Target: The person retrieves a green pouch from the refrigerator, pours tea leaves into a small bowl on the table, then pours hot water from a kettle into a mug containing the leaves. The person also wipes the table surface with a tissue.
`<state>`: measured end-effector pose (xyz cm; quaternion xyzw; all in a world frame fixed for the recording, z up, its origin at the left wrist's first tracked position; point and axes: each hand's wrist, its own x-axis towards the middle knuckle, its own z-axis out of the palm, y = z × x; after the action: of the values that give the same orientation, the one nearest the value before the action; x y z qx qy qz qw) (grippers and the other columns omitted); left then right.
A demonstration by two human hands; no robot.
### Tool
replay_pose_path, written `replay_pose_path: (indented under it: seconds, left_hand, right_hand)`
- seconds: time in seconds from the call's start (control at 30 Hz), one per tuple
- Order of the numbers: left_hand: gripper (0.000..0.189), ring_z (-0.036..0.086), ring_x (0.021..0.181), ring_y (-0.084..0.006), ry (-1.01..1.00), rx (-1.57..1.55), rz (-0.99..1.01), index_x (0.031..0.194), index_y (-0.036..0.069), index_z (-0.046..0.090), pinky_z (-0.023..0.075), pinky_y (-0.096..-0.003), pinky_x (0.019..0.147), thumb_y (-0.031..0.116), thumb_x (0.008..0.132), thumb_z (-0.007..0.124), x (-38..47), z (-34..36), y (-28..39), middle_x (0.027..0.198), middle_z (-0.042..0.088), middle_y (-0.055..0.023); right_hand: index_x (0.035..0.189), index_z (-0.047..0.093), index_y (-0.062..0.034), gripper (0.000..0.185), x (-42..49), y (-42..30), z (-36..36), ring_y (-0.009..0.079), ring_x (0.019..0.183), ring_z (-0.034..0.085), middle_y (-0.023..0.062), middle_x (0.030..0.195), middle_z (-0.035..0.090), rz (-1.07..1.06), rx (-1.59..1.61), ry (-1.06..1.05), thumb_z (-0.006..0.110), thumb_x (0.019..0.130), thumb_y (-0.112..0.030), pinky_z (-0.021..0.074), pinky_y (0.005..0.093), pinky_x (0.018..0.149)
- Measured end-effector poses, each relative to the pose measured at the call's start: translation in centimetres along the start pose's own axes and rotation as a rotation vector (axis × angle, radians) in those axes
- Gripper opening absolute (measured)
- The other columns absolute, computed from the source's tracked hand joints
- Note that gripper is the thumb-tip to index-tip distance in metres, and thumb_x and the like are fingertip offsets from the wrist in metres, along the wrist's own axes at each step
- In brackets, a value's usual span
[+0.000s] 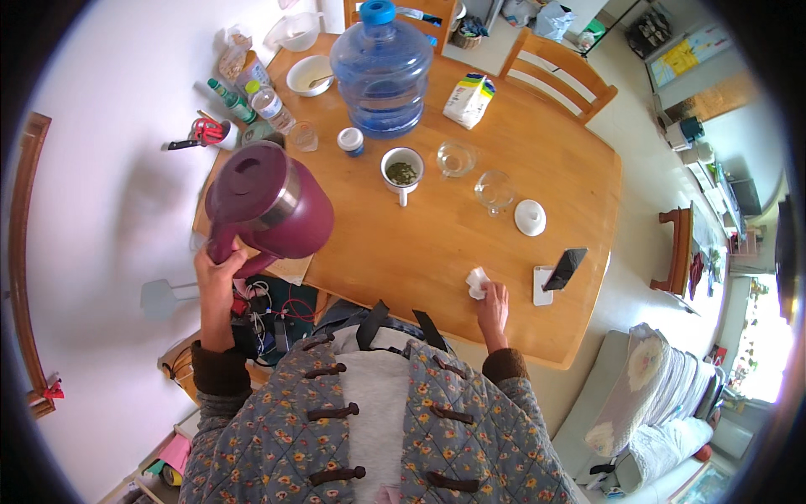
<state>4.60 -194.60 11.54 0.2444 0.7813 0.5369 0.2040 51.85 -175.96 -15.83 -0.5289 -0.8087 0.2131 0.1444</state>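
My left hand (220,264) grips the handle of a dark red electric kettle (296,208), its lid closed, held at the left edge of the wooden table (390,252). In my right hand (493,305) is a crumpled white tissue (477,283), low over the table's near right part. A white mug (403,179) with dried green leaves in it stands mid-table, handle towards me. To its right are two clear glass cups (455,159) and a white domed lid (530,218). Left of the mug stands a small jar (351,142) with a white cap.
A large blue water bottle (381,82) stands at the back beside a white bowl (310,75). Bottles (271,107) and a holder with red scissors (209,131) line the left wall. A white packet (469,104) and a phone on a stand (564,269) are to the right.
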Motion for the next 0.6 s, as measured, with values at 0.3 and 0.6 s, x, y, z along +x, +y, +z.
replay_pose_path:
  seconds: [0.3,0.6]
  left_hand:
    - [0.012,0.052,0.067,-0.0064,-0.225,0.009,-0.069,0.081,0.006,0.06,0.0412,-0.0241,0.062,0.002,0.073,0.068,-2.1,8.1,0.5,0.076,0.057,0.0039]
    - [0.012,0.053,0.069,-0.0061,-0.265,0.08,-0.055,0.084,0.004,0.061,0.0443,-0.0243,0.063,0.003,0.074,0.069,-4.4,9.6,2.8,0.077,0.059,0.0033]
  right_hand:
    - [0.118,0.06,-0.0057,0.039,-2.6,0.9,-2.7,0.0362,0.111,0.053,0.018,0.119,0.053,0.028,0.098,0.292,0.064,0.08,-0.002,0.0437,0.0453,0.095]
    - [0.129,0.056,-0.0096,0.035,15.4,-14.4,8.7,0.0146,0.068,0.062,0.0077,0.081,0.062,0.365,1.159,-0.607,0.056,0.094,-0.017,0.0509,0.0327,0.059]
